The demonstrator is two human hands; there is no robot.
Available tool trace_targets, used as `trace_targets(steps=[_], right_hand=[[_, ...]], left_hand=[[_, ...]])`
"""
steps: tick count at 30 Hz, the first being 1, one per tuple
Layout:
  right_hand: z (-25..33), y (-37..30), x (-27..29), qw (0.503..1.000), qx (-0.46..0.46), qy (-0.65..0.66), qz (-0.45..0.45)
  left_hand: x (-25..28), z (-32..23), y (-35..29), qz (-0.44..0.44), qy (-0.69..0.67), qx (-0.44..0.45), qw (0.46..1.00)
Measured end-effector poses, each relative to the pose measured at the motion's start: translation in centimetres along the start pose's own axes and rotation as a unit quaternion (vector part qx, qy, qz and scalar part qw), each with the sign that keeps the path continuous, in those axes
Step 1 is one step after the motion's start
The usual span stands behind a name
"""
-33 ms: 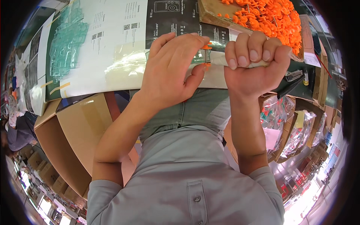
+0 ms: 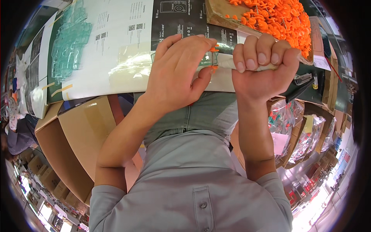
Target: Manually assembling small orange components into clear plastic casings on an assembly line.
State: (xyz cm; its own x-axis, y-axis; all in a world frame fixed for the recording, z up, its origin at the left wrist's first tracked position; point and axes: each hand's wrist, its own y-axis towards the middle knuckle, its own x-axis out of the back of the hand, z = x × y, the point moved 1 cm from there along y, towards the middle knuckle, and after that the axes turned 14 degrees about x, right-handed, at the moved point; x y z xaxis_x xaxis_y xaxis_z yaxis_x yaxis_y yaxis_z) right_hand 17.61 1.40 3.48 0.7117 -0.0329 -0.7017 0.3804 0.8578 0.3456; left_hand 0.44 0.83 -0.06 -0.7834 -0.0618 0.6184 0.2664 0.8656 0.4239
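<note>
My left hand (image 2: 176,73) curves over a clear greenish plastic piece (image 2: 215,58), pinching it between thumb and fingers just above the worktable's near edge. Small orange wheels (image 2: 214,49) show on it at the fingertips; the palm hides the rest. In a fist, my right hand (image 2: 264,73) grips a pale, whitish stick-shaped tool (image 2: 227,65). Its narrow end points left at the plastic piece, and whether the two touch I cannot tell. Most of the tool is covered by my fingers.
A printed sheet (image 2: 112,50) covers the table. Green transparent parts (image 2: 69,50) are piled at left. A cardboard tray (image 2: 220,19) of orange wheels (image 2: 280,29) sits at far right, near a stapler (image 2: 302,78). Below stand an open carton (image 2: 87,127) and boxes of bagged parts (image 2: 284,116).
</note>
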Motion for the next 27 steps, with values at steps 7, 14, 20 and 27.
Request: trace_targets(steps=[7, 14, 20, 27], right_hand=[[0.0, 0.0, 1.1, 1.0, -0.012, 0.006, -0.002], [-0.1, -0.7, 1.0, 0.999, -0.017, -0.023, -0.021], [-0.2, -0.4, 0.9, 0.998, -0.02, -0.04, -0.04], [-0.7, 0.7, 1.0, 1.0, -0.008, -0.006, -0.018]], left_hand=[[-0.7, 0.6, -0.2, -0.018, 0.048, 0.01, 0.999], [-0.9, 0.4, 0.0, -0.019, 0.033, 0.029, 0.999], [-0.2, 0.3, 0.3, 0.03, 0.014, 0.091, 0.995], [0.5, 0.1, 0.8, 0.073, -0.019, 0.107, 0.991]])
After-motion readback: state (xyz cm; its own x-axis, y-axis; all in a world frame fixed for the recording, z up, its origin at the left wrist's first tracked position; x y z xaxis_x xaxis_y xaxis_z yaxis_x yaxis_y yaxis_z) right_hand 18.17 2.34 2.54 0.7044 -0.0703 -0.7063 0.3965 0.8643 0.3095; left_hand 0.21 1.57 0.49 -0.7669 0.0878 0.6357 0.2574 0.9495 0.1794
